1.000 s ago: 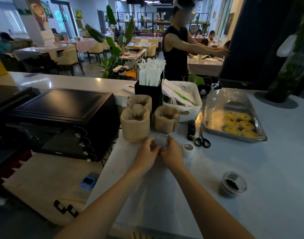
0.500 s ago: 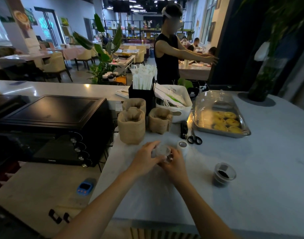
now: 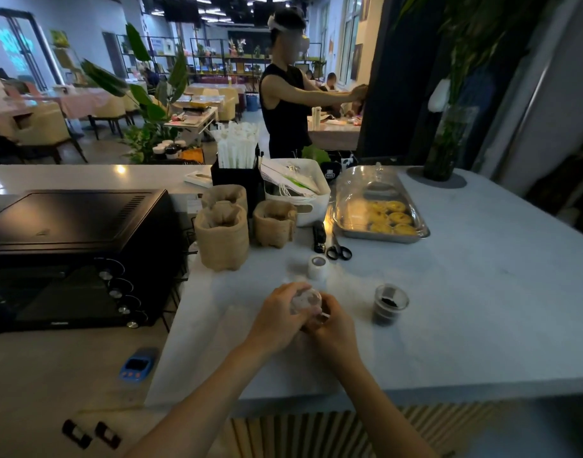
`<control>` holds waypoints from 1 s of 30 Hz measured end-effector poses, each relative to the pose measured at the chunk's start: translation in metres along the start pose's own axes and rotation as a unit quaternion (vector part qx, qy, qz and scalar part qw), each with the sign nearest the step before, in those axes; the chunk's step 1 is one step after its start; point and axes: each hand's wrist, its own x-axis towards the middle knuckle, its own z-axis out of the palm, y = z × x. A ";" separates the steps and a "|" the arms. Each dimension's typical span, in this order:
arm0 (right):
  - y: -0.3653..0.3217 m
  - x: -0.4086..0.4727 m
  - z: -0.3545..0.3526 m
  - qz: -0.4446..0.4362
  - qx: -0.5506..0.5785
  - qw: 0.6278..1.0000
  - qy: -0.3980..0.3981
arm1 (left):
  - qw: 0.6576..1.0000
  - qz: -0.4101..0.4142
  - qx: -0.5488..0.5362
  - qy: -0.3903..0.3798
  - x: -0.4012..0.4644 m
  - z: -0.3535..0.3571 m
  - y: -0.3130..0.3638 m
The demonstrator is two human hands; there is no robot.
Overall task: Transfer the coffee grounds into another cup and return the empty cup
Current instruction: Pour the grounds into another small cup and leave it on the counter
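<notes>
Counter (image 3: 481, 292): two hands (image 3: 303, 320), two cups (image 3: 389, 304).

I see a clear, glossy plastic cup (image 3: 306, 300) between the hands. The cup of grounds (image 3: 389, 304) looks like the same transparent plastic. The worktop (image 3: 481, 292) reads as matt, smooth grey stone. Near its far edge, the tart tray (image 3: 382, 238) is shiny metal under a clear lid, and the sacks (image 3: 222, 241) are rough burlap. The oven (image 3: 75, 226) is black, semi-gloss metal.

A café: service counter (image 3: 481, 292) with wrapped straws (image 3: 237, 147), tray of egg tarts (image 3: 387, 218), dining tables (image 3: 85, 100) behind.
</notes>
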 end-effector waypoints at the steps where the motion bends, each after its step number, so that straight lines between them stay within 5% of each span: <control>1: 0.001 -0.002 -0.002 0.002 0.000 1.000 0.002 | 1.000 -0.002 0.001 0.003 -0.001 0.002 0.003; 15: -0.007 -0.025 -0.011 0.028 -0.017 0.997 0.075 | 0.995 -0.005 0.071 0.073 -0.014 0.021 0.035; 22: -0.004 -0.024 -0.027 0.024 -0.001 0.998 0.066 | 0.990 0.077 0.071 -0.092 -0.008 0.012 0.029; 25: -0.004 -0.023 -0.027 0.018 -0.010 0.998 0.066 | 0.986 0.126 0.087 -0.071 -0.009 0.015 0.029; 30: -0.005 -0.024 -0.024 0.009 -0.029 0.997 0.070 | 0.989 0.095 0.113 -0.004 -0.007 0.022 0.035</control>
